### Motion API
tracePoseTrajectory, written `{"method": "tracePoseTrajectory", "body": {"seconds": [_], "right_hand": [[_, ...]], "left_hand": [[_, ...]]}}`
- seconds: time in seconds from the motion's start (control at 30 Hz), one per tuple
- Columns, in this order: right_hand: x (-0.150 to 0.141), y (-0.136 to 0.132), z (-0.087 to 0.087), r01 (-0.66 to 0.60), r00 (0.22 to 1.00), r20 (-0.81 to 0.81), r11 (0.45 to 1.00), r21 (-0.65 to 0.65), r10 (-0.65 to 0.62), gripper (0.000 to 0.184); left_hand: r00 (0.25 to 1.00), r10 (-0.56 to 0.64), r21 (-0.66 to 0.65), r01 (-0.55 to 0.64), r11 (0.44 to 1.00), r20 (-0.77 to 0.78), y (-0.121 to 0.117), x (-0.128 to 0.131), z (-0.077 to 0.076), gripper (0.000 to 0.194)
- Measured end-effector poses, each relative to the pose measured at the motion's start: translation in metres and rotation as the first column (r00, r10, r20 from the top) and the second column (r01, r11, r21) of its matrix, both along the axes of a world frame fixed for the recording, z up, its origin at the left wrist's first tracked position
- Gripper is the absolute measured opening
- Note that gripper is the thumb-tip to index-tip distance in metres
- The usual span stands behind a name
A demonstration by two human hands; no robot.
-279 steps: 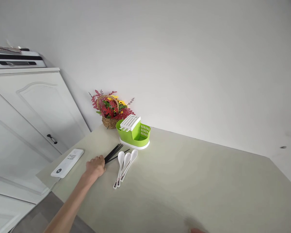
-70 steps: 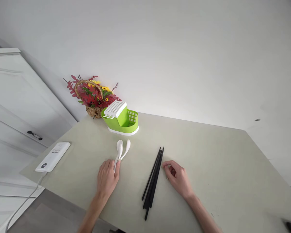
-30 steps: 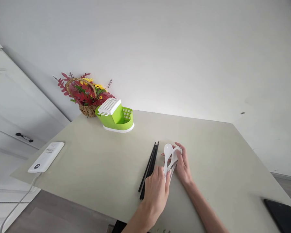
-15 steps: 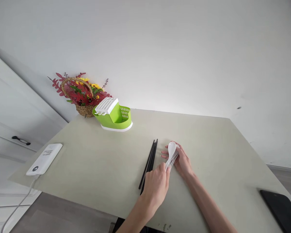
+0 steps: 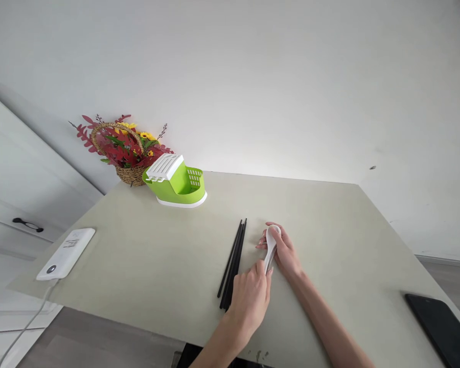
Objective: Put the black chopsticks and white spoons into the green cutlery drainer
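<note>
In the head view, your left hand [image 5: 250, 291] is closed around the handles of the white spoons [image 5: 270, 249], with the thumb and fingers pinching them. Your right hand [image 5: 285, 251] holds the round ends, its thumb on the top spoon and its fingers curled behind, with the tips peeking out on the left. The spoons are stacked in one pile between your two hands, over the near part of the bench [image 5: 329, 225], with the round ends pointing away from you. You can see the top spoon best; the ones under it are mostly hidden. The black sticks [image 5: 233, 266] lie in a bunch on the bench, just left of the spoons. Their near ends are right by your left hand, but I cannot tell if it touches them. Farther back on the left is the green rack [image 5: 176, 188] with its white top, standing upright. A basket [image 5: 131, 176] of red and yellow flowers [image 5: 122, 148] is just behind it, near the wall [image 5: 260, 87]. A white box [image 5: 66, 254] with a cord [image 5: 28, 324] lies by the left edge, and a black phone [image 5: 440, 324] lies near the right edge.
</note>
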State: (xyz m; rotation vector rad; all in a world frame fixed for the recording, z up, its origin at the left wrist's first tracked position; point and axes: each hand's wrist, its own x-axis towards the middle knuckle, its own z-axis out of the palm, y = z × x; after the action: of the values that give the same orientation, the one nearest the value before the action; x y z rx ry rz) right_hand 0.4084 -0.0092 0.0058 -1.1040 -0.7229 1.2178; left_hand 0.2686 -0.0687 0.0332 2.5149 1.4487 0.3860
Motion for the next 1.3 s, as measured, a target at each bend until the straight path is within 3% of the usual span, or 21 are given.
{"method": "tracePoseTrajectory", "body": {"seconds": [0.17, 0.3, 0.5, 0.83, 1.2, 1.3], "right_hand": [[0.000, -0.002, -0.001, 0.002, 0.976, 0.219, 0.999, 0.047, -0.013, 0.044], [0.003, -0.003, -0.001, -0.004, 0.909, 0.417, 0.999, 0.048, -0.017, 0.046], [0.004, -0.003, -0.003, 0.013, 0.792, 0.610, 0.999, 0.032, -0.030, 0.049], [0.004, -0.002, -0.016, 0.022, 0.686, 0.726, 0.999, 0.037, -0.042, 0.050], [0.003, -0.001, -0.028, -0.023, 0.538, 0.841, 0.996, 0.092, -0.065, 0.050], [0.003, -0.001, -0.029, -0.007, 0.539, 0.839, 0.995, 0.096, -0.077, 0.049]], "left_hand": [[1.000, -0.014, 0.017, 0.013, 1.000, 0.014, -0.005, 0.001, -0.006, 0.018], [0.998, -0.019, 0.042, 0.016, 0.999, 0.057, -0.011, 0.000, -0.013, 0.018], [0.993, 0.031, 0.051, -0.038, 0.998, 0.117, -0.017, -0.001, -0.016, 0.038], [0.994, -0.017, 0.129, 0.003, 0.992, 0.104, -0.015, -0.003, -0.033, 0.060], [0.996, -0.005, 0.164, -0.010, 0.986, 0.086, -0.016, -0.004, -0.033, 0.059], [0.996, -0.001, 0.175, -0.015, 0.984, 0.088, -0.015, -0.004, -0.033, 0.058]]}}
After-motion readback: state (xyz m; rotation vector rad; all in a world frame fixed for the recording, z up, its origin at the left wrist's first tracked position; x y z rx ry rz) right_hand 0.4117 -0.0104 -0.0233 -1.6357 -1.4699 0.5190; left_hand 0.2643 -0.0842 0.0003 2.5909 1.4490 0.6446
